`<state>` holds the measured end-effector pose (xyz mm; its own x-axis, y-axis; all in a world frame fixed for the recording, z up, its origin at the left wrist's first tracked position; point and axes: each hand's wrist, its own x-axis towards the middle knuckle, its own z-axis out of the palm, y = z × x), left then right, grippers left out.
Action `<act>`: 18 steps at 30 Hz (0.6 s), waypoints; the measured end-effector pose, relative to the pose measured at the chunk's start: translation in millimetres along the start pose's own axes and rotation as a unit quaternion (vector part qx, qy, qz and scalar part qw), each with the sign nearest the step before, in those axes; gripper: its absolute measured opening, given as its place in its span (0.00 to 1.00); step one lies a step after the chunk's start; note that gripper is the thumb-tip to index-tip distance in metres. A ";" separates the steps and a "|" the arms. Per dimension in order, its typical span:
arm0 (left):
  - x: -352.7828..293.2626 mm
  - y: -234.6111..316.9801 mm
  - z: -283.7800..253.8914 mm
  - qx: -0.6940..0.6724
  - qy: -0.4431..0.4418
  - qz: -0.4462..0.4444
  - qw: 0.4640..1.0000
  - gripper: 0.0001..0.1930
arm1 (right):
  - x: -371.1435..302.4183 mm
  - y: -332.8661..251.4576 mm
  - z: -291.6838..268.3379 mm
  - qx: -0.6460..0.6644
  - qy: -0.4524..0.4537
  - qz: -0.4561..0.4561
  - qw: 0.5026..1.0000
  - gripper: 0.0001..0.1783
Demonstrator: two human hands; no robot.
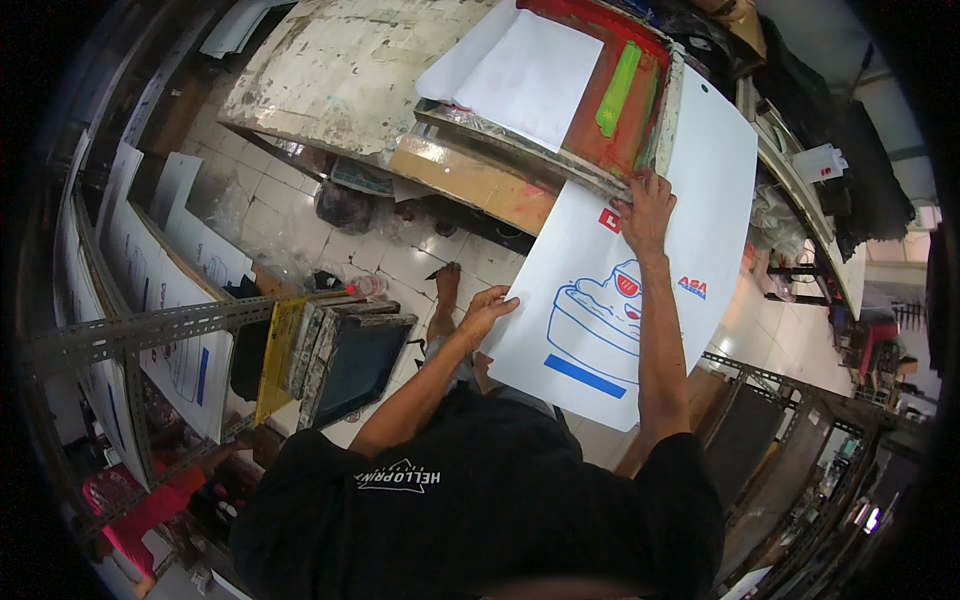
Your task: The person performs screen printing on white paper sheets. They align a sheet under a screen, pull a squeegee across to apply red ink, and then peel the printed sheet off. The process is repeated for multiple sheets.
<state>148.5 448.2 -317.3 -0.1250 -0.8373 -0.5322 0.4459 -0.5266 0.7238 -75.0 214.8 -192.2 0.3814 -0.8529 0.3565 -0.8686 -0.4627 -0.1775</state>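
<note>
A large white printed sheet [570,355], with a blue bowl drawing and red marks, slants from under a screen printing frame [590,178] toward my body. My left hand [487,316] pinches the sheet's left edge between thumb and fingers. My right arm reaches across the sheet, and my right hand [648,212] has its fingers curled at the near corner of the frame. Red ink coats the frame's inside, where a bright green strip [620,88] lies. White paper [535,75] covers the frame's left part. The sheet's far portion is hidden beneath the frame.
A worn, paint-stained table [320,75] stands at the far left. On the left, a metal rack [150,330] holds several printed sheets [180,375]; stacked screens [355,365] lean beside it. More shelving [800,400] stands at the right. A person in pink [140,515] is at lower left.
</note>
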 end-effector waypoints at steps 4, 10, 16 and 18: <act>-8.2 16.2 8.9 -0.057 0.002 -0.005 0.998 0.20 | 15.7 -6.0 -32.1 -0.020 0.026 -0.005 0.999 0.23; -16.3 38.8 20.9 -0.031 0.002 0.019 0.999 0.17 | 54.5 -5.5 -83.5 -0.030 0.084 -0.027 0.996 0.20; -16.9 36.5 20.2 -0.025 0.060 0.068 0.996 0.13 | 82.4 8.2 -112.9 -0.032 0.105 -0.070 0.992 0.20; -21.9 48.3 16.3 -0.010 0.082 0.079 0.994 0.13 | 88.9 21.1 -116.0 -0.033 0.106 -0.057 0.992 0.17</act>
<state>158.4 438.7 -263.6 0.0923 -0.8731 -0.4787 0.4661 -0.3869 0.7956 -96.1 157.3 -57.8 0.4089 -0.7234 0.5563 -0.8455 -0.5297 -0.0674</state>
